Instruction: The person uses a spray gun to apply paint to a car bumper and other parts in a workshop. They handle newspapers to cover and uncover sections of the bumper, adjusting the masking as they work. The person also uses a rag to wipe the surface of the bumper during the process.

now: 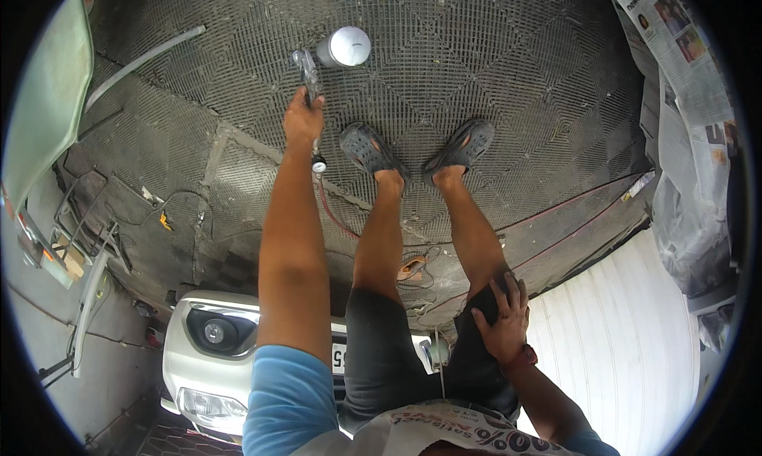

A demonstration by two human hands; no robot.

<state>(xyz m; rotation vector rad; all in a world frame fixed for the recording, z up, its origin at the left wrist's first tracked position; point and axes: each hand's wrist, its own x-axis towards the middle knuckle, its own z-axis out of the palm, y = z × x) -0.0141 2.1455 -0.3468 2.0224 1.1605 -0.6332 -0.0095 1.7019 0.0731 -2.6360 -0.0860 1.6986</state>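
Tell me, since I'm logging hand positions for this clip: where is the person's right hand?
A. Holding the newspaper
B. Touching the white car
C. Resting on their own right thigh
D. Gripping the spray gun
C: the right hand lies flat on the right thigh of the dark shorts, while the left hand holds the spray gun.

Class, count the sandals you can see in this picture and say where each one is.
2. One sandal is on the person's left foot, beside the spray gun held in the left hand. The other sandal is on the right foot, just right of it.
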